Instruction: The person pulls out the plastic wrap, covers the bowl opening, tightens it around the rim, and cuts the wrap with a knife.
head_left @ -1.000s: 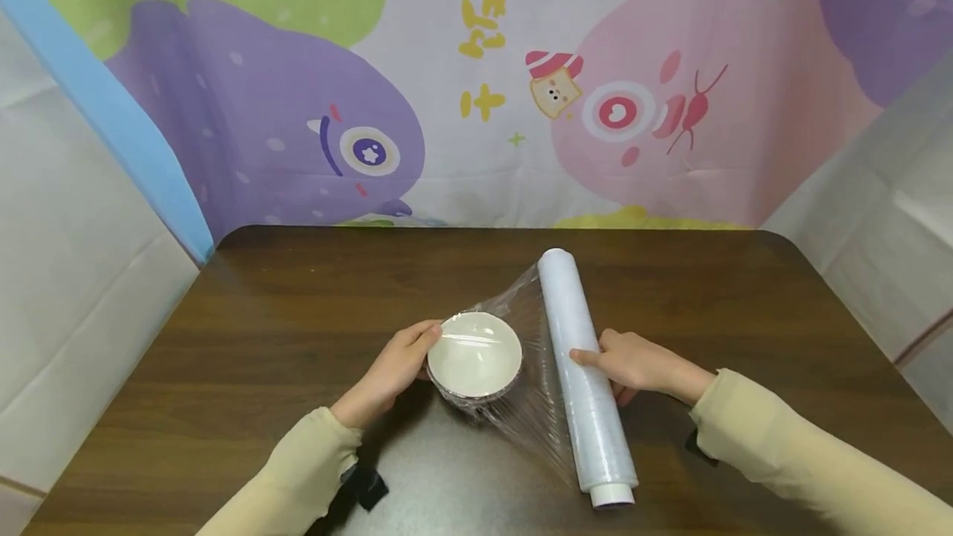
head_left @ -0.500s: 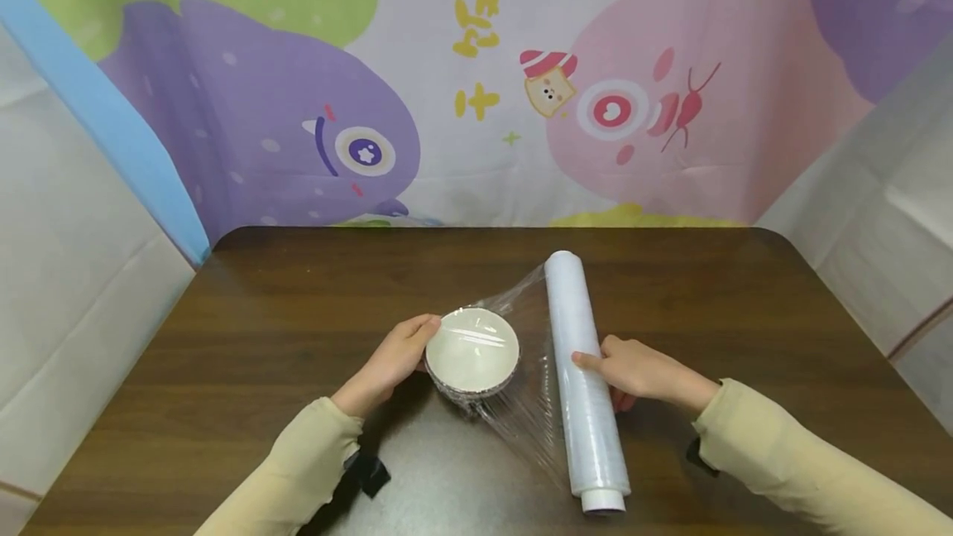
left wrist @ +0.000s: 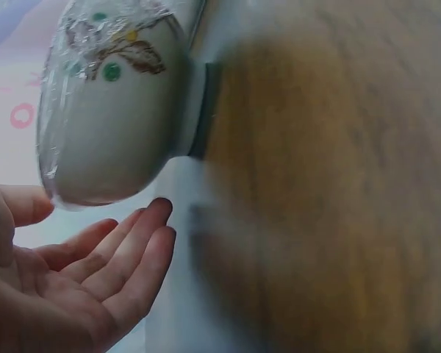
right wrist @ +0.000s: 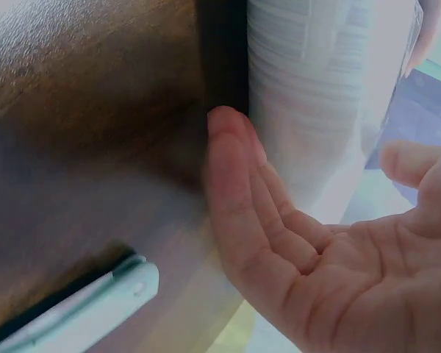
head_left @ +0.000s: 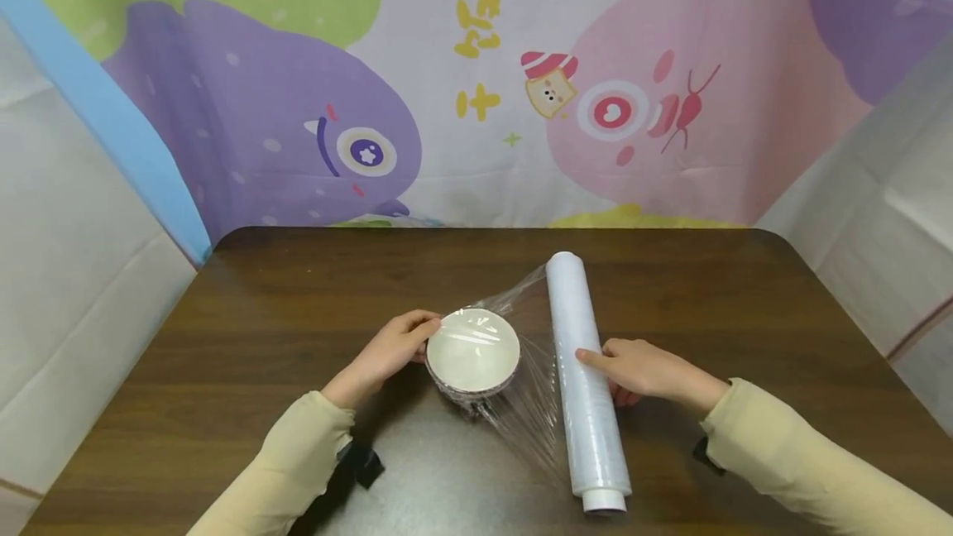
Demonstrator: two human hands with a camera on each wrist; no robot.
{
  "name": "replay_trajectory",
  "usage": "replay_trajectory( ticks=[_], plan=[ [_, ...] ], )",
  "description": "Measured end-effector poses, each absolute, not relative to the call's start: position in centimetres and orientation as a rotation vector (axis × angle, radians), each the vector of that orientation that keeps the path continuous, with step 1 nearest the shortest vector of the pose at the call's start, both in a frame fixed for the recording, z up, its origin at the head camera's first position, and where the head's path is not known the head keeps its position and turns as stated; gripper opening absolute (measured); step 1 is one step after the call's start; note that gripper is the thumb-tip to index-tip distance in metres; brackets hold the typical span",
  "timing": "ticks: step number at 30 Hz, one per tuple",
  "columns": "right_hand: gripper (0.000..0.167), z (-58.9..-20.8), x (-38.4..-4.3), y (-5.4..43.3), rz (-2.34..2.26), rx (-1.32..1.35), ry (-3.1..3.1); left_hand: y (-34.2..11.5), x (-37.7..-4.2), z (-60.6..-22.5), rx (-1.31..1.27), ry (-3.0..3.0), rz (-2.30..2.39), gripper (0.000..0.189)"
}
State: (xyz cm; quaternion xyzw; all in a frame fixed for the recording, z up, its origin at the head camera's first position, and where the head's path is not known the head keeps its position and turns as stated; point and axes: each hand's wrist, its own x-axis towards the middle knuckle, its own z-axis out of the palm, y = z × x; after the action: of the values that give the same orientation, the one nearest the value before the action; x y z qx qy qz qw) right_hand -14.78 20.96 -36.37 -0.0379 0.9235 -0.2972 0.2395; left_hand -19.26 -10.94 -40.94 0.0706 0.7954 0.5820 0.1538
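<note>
Bowl: the white bowl (head_left: 473,354) stands upright on the table (head_left: 246,346), just left of the roll; the left wrist view shows a leaf-and-dot pattern on its outside wall.
Film: clear film (head_left: 532,370) covers the bowl's mouth, clings in creases to its wall, and fans out rightward to the roll, slanting from the bowl to the roll's far and near parts.
Roll: the white roll (head_left: 591,408) lies to the right, running from far to near, its core jutting out at the near end.
Left hand: at the bowl's left side, the left hand (head_left: 392,347) has its thumb at the rim; its fingers are loosely extended and spread away from the thumb, beside the wall.
Right hand: the right hand (head_left: 646,368) holds the roll, thumb laid over the top and fingers against its right, lower side.
Done, as judged: the mouth looks fully covered, and film has gathered around the near wall.
Left, as judged: bowl and roll are joined by one unbroken sheet, so the film has not been parted from the roll, nor its right side tucked down.
Behind: a printed backdrop (head_left: 476,180) hangs beyond the table's far edge.
Unclear: how firmly each hand presses.
</note>
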Motion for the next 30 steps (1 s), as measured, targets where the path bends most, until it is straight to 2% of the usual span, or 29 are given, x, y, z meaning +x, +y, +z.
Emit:
replay_trajectory(
  ticks=[5,15,23,30],
  plan=[
    [0.044,-36.0,-15.3,22.3,-0.721,-0.217,2.65,-11.3,-19.4,-40.2,0.245,2.32,1.666,0.036],
    [0.009,-36.3,-16.3,25.6,-0.421,-0.334,2.876,-11.4,-19.2,-37.9,0.385,2.803,1.251,0.031],
    [0.03,-37.1,-16.4,26.9,-0.299,-0.368,2.891,-10.7,-19.0,-36.0,0.529,2.915,1.148,0.03],
    [0.03,-37.5,-16.4,27.4,-0.309,-0.354,2.846,-10.3,-18.8,-35.4,0.595,2.933,1.124,0.028]
  ],
)
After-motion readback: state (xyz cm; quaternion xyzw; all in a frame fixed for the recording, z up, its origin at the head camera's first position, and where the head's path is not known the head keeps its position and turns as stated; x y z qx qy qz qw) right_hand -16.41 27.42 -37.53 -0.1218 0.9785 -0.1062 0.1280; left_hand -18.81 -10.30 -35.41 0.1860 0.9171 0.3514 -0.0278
